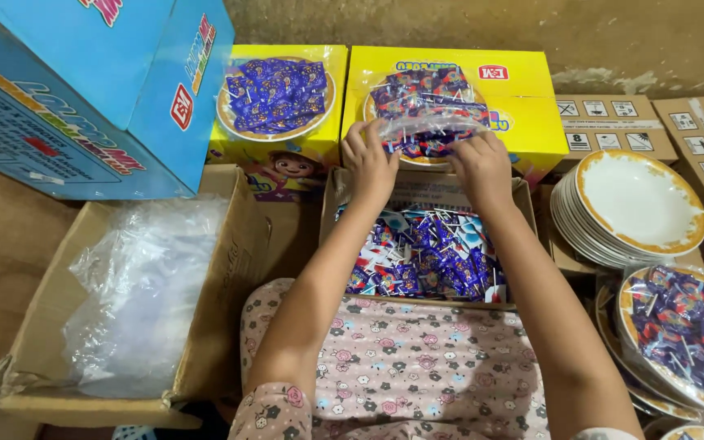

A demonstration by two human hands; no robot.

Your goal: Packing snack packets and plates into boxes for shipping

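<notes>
Left hand point(371, 163) and right hand point(482, 165) pinch the clear bag point(429, 124) over a lollipop-filled plate point(417, 155), atop the yellow box point(482, 98). Best pulled evenly, plate level, sticks clear.

We get pretty even, soft indoor light here, warm-ish and seemingly coming from above, so colours pop hard on the yellow boxes point(442, 90) and the blue carton point(83, 90) while shadows stay weak, just some darkness in the gaps between cartons and under the forearms. We do see glare on shiny stuff: white highlights on the clear plastic bags point(144, 293), the wrapped plate point(682, 334) at right, and the film pinched by the hands point(429, 163). Focus is decent mid-frame, but we notice wide-angle stretch at the edges and slight softness in the corners.
</notes>
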